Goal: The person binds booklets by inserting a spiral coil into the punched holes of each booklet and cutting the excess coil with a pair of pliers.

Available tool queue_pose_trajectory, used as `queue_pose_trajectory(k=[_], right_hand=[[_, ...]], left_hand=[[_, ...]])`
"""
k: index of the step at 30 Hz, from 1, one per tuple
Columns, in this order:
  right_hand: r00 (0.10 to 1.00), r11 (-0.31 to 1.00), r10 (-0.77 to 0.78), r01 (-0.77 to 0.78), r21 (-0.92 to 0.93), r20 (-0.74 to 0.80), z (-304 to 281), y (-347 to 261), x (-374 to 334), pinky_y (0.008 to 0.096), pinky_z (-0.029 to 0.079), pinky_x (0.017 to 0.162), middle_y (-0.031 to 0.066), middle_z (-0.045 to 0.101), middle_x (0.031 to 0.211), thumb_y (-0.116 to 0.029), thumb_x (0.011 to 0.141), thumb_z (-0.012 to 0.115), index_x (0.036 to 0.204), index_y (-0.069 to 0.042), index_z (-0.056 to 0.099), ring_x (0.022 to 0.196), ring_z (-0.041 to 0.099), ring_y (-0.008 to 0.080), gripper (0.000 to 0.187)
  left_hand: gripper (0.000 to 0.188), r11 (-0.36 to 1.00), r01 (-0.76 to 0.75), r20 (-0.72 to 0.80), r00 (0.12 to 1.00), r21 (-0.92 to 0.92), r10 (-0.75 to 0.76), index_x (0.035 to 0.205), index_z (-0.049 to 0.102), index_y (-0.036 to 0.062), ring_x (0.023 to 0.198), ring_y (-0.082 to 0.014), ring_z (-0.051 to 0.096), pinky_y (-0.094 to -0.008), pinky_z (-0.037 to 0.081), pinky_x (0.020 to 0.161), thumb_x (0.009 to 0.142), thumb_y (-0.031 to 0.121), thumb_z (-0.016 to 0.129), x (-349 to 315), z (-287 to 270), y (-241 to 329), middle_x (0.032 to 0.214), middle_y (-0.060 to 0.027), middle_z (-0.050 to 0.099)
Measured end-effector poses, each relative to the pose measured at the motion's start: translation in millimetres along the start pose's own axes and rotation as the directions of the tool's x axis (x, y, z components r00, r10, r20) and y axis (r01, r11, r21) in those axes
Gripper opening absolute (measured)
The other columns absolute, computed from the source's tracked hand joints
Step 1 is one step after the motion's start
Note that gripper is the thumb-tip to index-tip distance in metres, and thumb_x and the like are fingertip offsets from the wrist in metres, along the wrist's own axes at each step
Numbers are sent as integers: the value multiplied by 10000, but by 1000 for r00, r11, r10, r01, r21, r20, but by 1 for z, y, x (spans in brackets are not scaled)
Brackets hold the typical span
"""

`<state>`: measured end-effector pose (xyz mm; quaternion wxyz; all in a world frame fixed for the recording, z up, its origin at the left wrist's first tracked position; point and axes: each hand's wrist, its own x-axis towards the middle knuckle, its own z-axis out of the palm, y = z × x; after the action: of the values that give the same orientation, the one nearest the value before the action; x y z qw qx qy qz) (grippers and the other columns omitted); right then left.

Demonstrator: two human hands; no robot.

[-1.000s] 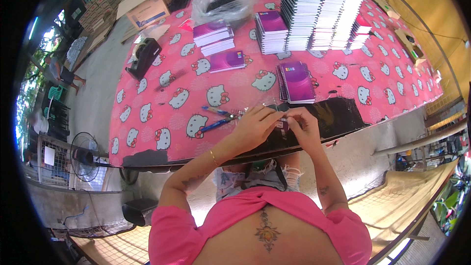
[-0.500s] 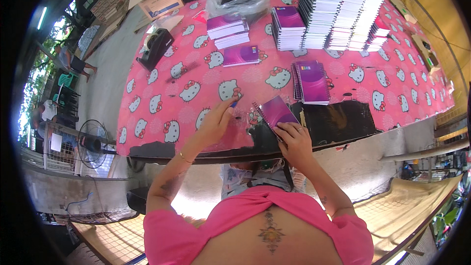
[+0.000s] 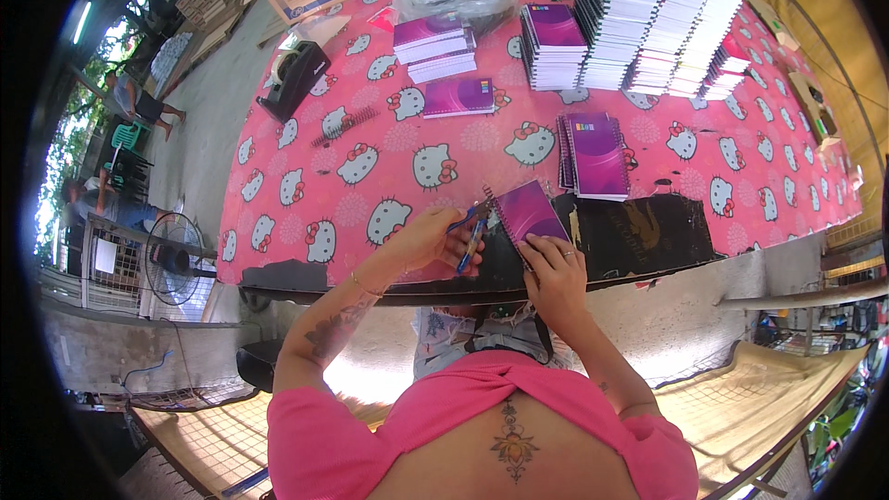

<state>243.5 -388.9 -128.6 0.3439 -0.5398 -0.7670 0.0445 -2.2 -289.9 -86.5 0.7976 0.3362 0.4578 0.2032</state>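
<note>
Brought rightward since moments earlier, blue-handled metal pliers [image 3: 472, 251] are held by the left hand [image 3: 437, 237], fingers half-curled, beside the seemingly unfinished purple spiral-bound notebook [image 3: 530, 213], clasped near centre by the right hand [image 3: 555, 270], fingers extended, with finished-looking purple notebooks [image 3: 594, 153] farther right.

The top [image 3: 447, 393] is pink, short-sleeved (and twisted in front).

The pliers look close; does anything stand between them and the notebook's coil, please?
Nothing visible: the left hand holds the pliers by the upper end of the coil; the right hand lies lower, on the notebook.
</note>
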Motion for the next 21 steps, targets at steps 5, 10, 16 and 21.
queue_pose_trajectory(k=[5, 10, 16, 21], right_hand=[[1000, 1000, -1, 1, 9, -7, 0, 1, 0, 417, 428, 990, 40, 662, 1242, -49, 730, 716, 1174, -107, 698, 1163, 593, 265, 448], [1000, 1000, 10, -10, 0, -10, 0, 1, -1, 418, 428, 983, 39, 662, 1235, -48, 726, 717, 1174, -109, 699, 1158, 591, 263, 453], [1000, 1000, 13, -13, -2, -15, 2, -1, -2, 419, 432, 971, 37, 664, 1221, -49, 718, 722, 1174, -108, 700, 1147, 594, 260, 460], [1000, 1000, 18, -18, -13, -18, 1, 0, -1, 414, 436, 948, 35, 668, 1215, -41, 705, 721, 1172, -109, 703, 1130, 599, 259, 472]], left_hand=[[360, 999, 28, -34, 999, 41, -26, 1091, 545, -51, 782, -327, 715, -476, 631, 688, 1034, 290, 446, 2, 7, 7, 963, -207, 677], [346, 994, 16, -64, 998, 111, -9, 1080, 550, -19, 714, -261, 690, -403, 601, 601, 1040, 304, 435, 6, 10, 6, 914, -164, 669], [334, 970, -62, -69, 994, 236, 80, 1080, 564, 0, 614, -231, 649, -364, 565, 547, 1051, 303, 428, 16, -1, -6, 845, -141, 657], [343, 999, -1, -26, 1000, 32, 2, 1088, 566, -1, 623, -215, 661, -335, 553, 554, 1057, 316, 439, -3, 17, 9, 847, -134, 673]])
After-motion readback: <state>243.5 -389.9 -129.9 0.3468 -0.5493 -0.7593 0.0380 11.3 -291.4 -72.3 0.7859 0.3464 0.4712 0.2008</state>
